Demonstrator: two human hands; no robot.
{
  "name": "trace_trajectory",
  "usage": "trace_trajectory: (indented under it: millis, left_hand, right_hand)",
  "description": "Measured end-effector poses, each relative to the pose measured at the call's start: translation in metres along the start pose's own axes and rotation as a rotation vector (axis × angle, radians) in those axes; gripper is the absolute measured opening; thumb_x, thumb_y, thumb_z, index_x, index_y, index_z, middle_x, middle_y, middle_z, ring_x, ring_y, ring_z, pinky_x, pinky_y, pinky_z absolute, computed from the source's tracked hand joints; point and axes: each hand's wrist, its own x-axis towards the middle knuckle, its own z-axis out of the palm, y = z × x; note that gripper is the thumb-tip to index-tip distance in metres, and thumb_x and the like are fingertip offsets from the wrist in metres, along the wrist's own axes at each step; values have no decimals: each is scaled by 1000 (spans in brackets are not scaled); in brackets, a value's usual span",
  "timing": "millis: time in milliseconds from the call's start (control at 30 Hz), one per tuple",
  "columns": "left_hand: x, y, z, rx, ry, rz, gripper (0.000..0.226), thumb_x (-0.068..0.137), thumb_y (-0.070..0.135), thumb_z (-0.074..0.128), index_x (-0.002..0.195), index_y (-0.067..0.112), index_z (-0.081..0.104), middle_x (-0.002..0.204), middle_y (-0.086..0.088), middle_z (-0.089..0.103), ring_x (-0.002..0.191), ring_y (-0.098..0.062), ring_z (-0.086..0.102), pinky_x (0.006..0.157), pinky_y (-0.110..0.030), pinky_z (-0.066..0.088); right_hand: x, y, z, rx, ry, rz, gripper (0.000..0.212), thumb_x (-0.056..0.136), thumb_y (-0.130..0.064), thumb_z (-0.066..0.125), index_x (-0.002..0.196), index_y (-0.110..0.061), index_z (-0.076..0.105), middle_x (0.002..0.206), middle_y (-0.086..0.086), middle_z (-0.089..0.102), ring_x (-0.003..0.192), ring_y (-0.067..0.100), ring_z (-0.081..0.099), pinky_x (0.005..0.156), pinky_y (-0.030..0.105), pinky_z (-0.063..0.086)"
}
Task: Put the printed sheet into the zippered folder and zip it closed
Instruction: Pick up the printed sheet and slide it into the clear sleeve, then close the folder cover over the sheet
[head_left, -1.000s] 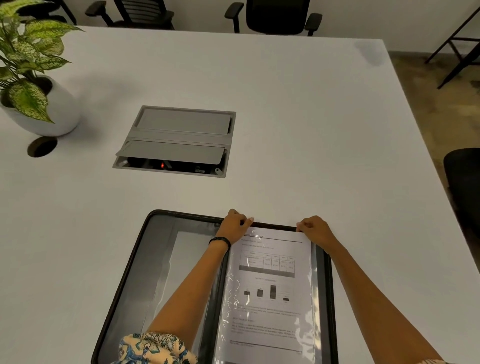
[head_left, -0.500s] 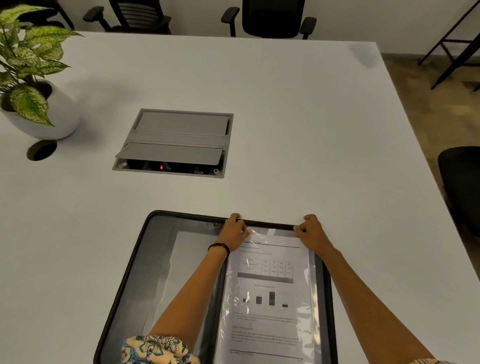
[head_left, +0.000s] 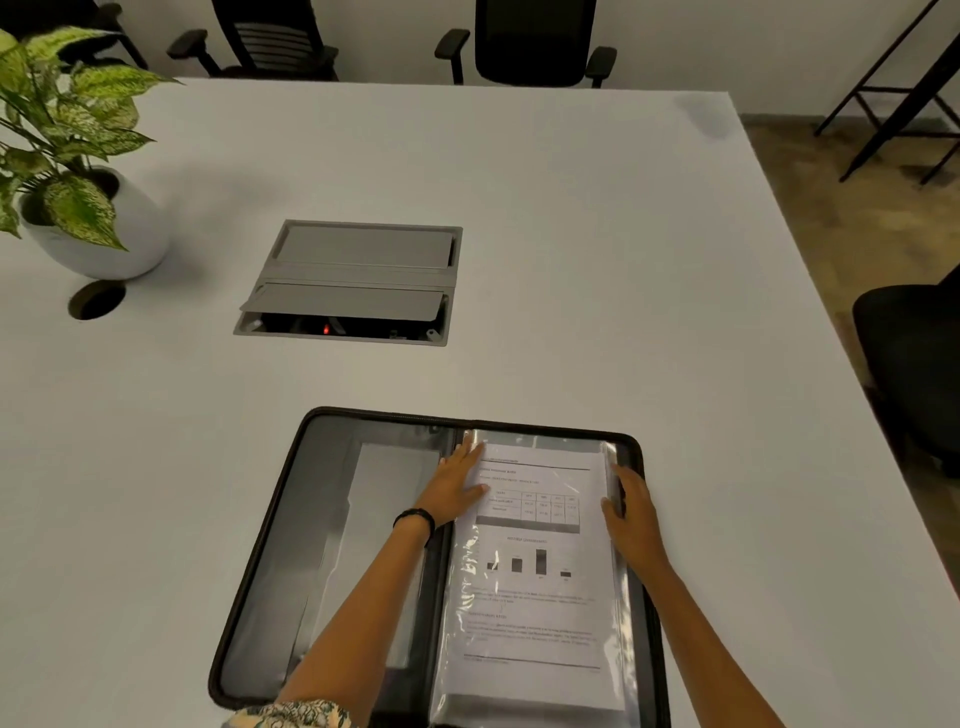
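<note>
Change: both hands are now lying lower on the sleeve, having slid down from its top edge.
Potted plant (head_left: 78, 171): sitting at the table's far left, well apart from the work.
Zippered folder (head_left: 291, 545): lying open flat at the near edge of the white table (head_left: 571, 260), zip undone.
Left hand (head_left: 457, 483): pressing flat, fingers spread, gripping nothing, at the sheet's left margin.
Printed sheet (head_left: 540, 597): resting inside the folder's right-half clear sleeve, showing a table, a bar chart and text.
Right hand (head_left: 631, 514): resting open along the sleeve's right edge.
Open room: bare tabletop is stretching beyond and right of the folder.
</note>
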Motion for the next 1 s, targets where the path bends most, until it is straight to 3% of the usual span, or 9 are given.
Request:
trace_trajectory:
  millis: [100,233,333,500,567,700,833,1000]
  left_hand:
    - [-20,-3,-4,-163,28,2,49,98,19,48,144,14,33,160,-5,10,146,-20,18,121,-36,17]
    - [-54,-10,-10,-382,219,-27,31,96,9,49,126,9,58,142,-10,50,133,-23,45,113,-30,34]
    - [-78,-30,-10,-273,446,-74,28,95,6,50,121,6,61,144,-13,44,135,-27,40,111,-36,35]
    - [-130,-80,-10,9,790,-428,34,87,2,58,120,7,60,153,-16,30,140,-36,27,115,-51,27]
    - [-151,-99,-6,95,802,-577,39,86,11,62,125,8,56,154,-18,26,143,-37,19,114,-57,18]
    - [-186,-120,-1,-30,717,-793,68,86,34,64,143,12,34,156,-21,18,145,-37,12,113,-65,7]
    - [-201,-129,-8,-116,684,-775,84,82,35,69,146,8,22,149,-23,32,136,-43,30,109,-64,24]
    - [-210,-136,-16,-158,629,-696,78,82,22,70,145,5,26,145,-23,40,130,-46,39,107,-60,35]
  right_hand:
    - [-29,19,-6,-37,-49,-7,53,92,-4,51,141,-5,30,151,18,27,139,30,27,113,43,25]
    - [-59,43,-16,-179,-190,-59,51,92,-5,52,140,-8,33,154,17,18,142,30,21,115,42,21]
    - [-79,54,-21,-232,-243,-99,50,92,-3,51,139,-7,34,154,16,16,142,30,22,115,40,21]
    - [-103,58,-22,-272,-280,-131,54,92,-1,49,141,-7,28,155,14,14,142,28,21,116,38,20]
    - [-111,59,-21,-286,-293,-142,56,93,-1,49,142,-7,24,155,14,12,142,27,21,116,38,20]
    - [-123,65,-21,-328,-315,-144,59,93,-3,49,143,-7,19,156,11,9,142,26,21,116,35,21]
    - [-132,71,-21,-330,-322,-125,58,93,-5,50,143,-9,22,156,10,10,143,25,21,116,35,20]
    - [-135,67,-24,-306,-333,-71,53,93,-6,50,142,-9,28,156,12,12,143,25,20,116,36,21]
